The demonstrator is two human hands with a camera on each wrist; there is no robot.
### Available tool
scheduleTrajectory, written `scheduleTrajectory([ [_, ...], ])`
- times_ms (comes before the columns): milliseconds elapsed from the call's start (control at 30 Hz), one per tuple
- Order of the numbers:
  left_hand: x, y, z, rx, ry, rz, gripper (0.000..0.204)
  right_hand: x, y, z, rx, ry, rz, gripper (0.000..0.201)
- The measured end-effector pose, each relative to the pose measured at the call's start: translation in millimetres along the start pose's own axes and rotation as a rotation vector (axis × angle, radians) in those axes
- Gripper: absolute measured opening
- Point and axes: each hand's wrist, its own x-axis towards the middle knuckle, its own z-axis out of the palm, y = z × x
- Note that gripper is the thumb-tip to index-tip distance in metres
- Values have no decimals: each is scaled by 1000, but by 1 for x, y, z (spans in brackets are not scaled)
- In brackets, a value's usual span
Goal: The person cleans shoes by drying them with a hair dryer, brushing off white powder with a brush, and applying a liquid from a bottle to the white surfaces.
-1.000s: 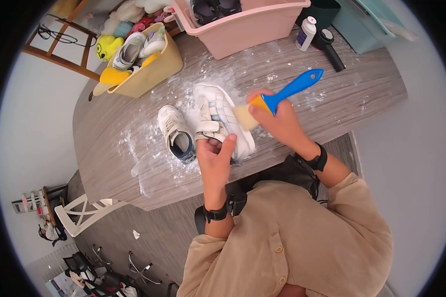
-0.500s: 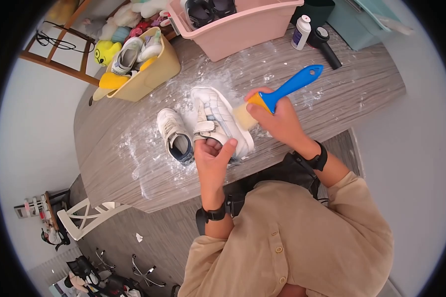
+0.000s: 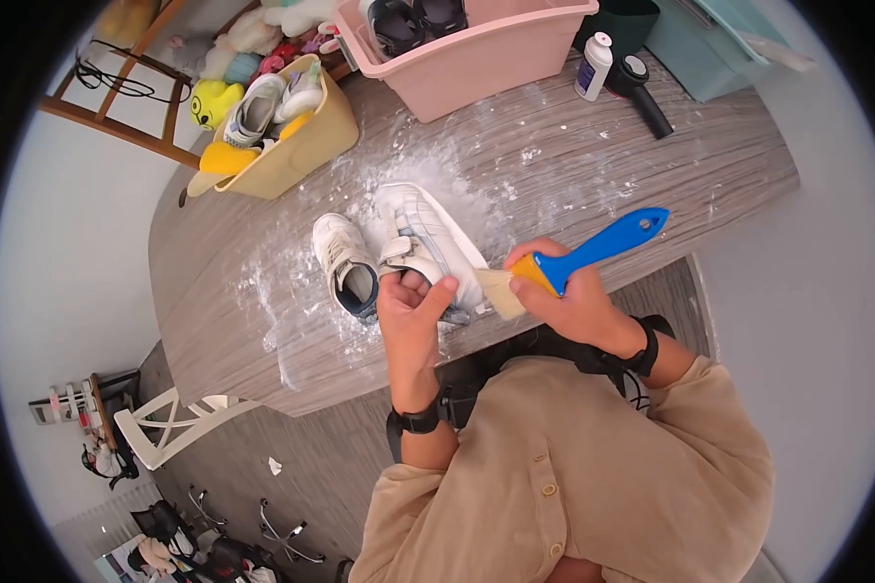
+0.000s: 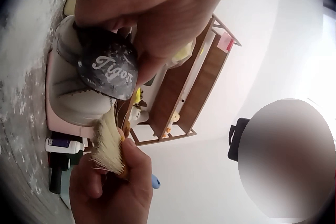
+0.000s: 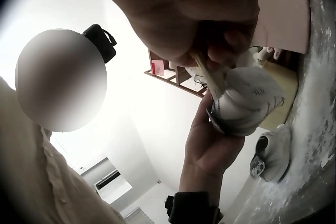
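Note:
A white shoe point(image 3: 428, 233) with a strap is held by the left hand point(image 3: 413, 316), its fingers inside the opening and the thumb along the outer side. The right hand point(image 3: 578, 303) grips a brush point(image 3: 608, 243) with a blue handle and yellow collar; its pale bristles are at the shoe's heel end. In the left wrist view the bristles point(image 4: 107, 148) touch the shoe beside its dark heel patch point(image 4: 110, 66), which bears white lettering. A second white shoe point(image 3: 344, 260) stands to the left, its opening towards the person.
White powder marks the wood-grain table point(image 3: 262, 233). At the back are a yellow bin point(image 3: 311, 146) with shoes, a pink bin point(image 3: 476, 68) holding dark shoes, a white bottle point(image 3: 594, 66), a black-handled tool point(image 3: 647, 102) and a teal bin point(image 3: 710, 58). A white chair point(image 3: 170, 428) stands left.
The right hand and brush have moved down and right, from the shoe's side towards its heel end. The held shoe's toe has shifted slightly towards the person.

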Motion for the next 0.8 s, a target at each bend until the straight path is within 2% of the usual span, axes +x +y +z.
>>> scheduleTrajectory([
  [100,-1,5,4,-4,-20,47,52,15,-8,0,-5,112,-72,19],
  [300,-3,6,1,-83,11,42,45,16,-3,3,33,-6,6,20],
  [433,-5,9,3,-120,54,17,41,-4,0,4,-93,-40,-44,24],
  [533,-3,10,6,-163,54,-14,35,-8,5,0,-228,-129,-171,26],
  [633,2,6,-3,-191,17,-6,27,-9,2,0,-190,-46,-184,27],
  [733,2,6,-2,-210,24,-28,23,4,-14,-3,-190,69,-307,23],
  [800,0,8,2,-247,9,-43,21,9,-16,-5,-243,14,-303,23],
])
